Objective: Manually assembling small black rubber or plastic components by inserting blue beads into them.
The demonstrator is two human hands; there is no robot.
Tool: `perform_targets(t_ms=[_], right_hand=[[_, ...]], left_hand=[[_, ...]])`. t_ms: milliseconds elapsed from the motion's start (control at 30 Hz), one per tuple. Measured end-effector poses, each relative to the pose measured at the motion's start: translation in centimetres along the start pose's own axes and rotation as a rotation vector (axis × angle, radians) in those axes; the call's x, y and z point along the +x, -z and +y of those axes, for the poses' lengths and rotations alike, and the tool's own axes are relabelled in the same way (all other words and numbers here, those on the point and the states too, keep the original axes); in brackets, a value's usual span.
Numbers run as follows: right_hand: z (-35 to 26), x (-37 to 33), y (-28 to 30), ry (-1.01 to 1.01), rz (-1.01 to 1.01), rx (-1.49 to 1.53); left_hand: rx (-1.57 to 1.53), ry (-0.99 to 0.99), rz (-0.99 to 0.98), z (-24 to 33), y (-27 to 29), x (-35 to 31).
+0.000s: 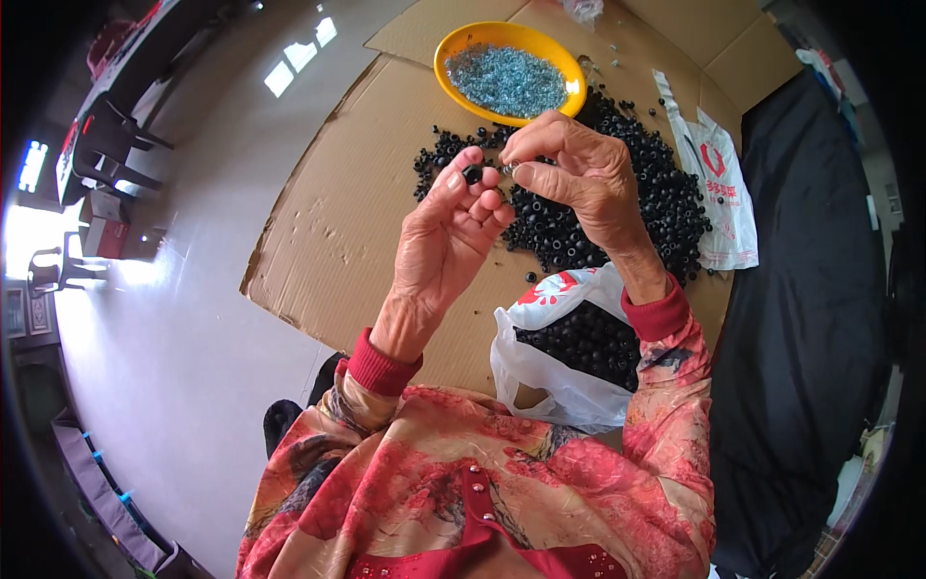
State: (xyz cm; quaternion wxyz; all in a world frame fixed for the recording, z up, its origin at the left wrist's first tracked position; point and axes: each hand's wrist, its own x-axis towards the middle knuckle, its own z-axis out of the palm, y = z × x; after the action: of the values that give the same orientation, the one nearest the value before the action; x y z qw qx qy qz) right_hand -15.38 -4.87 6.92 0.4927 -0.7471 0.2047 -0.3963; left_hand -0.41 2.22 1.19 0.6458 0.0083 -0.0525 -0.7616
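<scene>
A small black ring-shaped plastic part (472, 175) is pinched between the thumb and fingers of my left hand (439, 232). Close beside it, my right hand (584, 179) pinches a small clear piece (511, 168) between thumb and forefinger; its exact kind is too small to make out. Both hands are raised over a heap of black plastic parts (666, 183) on a cardboard sheet (328, 183). Beyond the hands stands a yellow oval basin (575, 92) filled with small clear bluish pieces. Nearer my body, an open white plastic bag (521, 362) holds more black parts.
A flattened white plastic bag with red print (723, 193) lies right of the heap. Black cloth (801, 338) covers the area farther right. Grey floor (193, 289) stretches to the left, with dark chairs (116, 145) at its far side.
</scene>
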Motion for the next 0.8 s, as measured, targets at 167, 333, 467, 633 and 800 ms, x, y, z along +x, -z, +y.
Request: perform_targets(t_ms=[167, 333, 467, 633, 800], right_hand=[[-0.1, 0.2, -0.8, 0.036, 0.018, 0.056], [0.2, 0.5, -0.9, -0.029, 0.030, 0.040], [0.7, 0.6, -1.2, -0.021, 0.038, 0.020], [0.8, 0.7, -1.6, -0.025, 0.014, 0.007], [0.3, 0.7, -1.3, 0.130, -0.010, -0.298]], left_hand=[[-0.060, 0.024, -0.002, -0.3, 0.5, 0.0], [-0.041, 0.019, 0.027, -0.8, 0.3, 0.1], [0.042, 0.003, 0.022, -0.8, 0.4, 0.1], [0.142, -0.035, 0.075, -0.5, 0.5, -0.1], [0.204, -0.053, 0.047, -0.4, 0.7, -0.2]])
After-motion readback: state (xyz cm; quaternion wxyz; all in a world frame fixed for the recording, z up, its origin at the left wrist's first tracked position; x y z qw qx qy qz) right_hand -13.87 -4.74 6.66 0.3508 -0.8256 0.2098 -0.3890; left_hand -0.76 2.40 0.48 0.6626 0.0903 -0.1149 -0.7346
